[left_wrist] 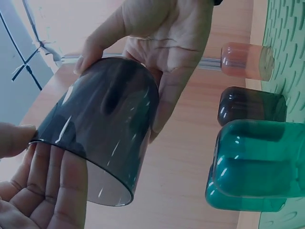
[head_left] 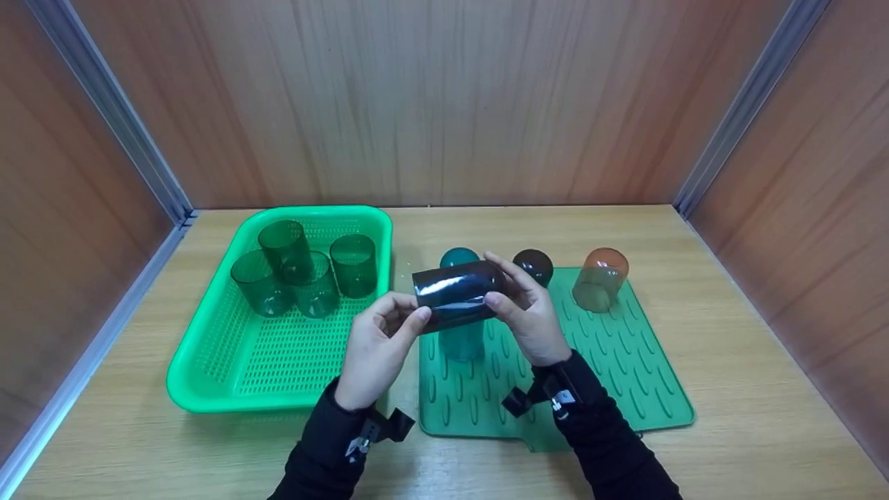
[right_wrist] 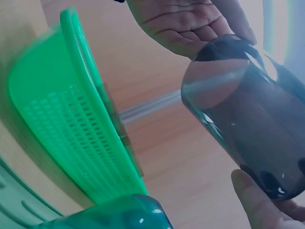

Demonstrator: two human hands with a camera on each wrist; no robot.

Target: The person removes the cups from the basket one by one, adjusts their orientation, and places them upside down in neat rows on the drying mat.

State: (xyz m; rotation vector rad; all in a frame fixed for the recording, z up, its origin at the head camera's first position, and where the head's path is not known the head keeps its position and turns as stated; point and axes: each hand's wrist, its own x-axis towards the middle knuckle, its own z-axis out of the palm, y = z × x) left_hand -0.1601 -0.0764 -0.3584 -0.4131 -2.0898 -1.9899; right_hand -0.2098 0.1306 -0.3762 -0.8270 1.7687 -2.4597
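A dark grey see-through tumbler (head_left: pixel 460 295) lies sideways in the air between both hands, its mouth toward the left. My left hand (head_left: pixel 375 351) pinches the tumbler's rim, thumb on the near side. Around the rounded base end, my right hand (head_left: pixel 529 321) grips with thumb and fingers. Behind and below it, teal tumblers (head_left: pixel 462 342) stand upside down on a green ridged mat (head_left: pixel 625 368), partly hidden; the left wrist view shows two. Another dark tumbler (head_left: pixel 533 267) and an orange one (head_left: pixel 601 279) also stand inverted at the mat's far side.
On the left sits a green perforated basket (head_left: pixel 177 378) with several green tumblers (head_left: pixel 354 267) grouped toward its back. Wood-grain panels (head_left: pixel 444 104) with metal corner strips enclose the table (head_left: pixel 757 417) at the back and both sides.
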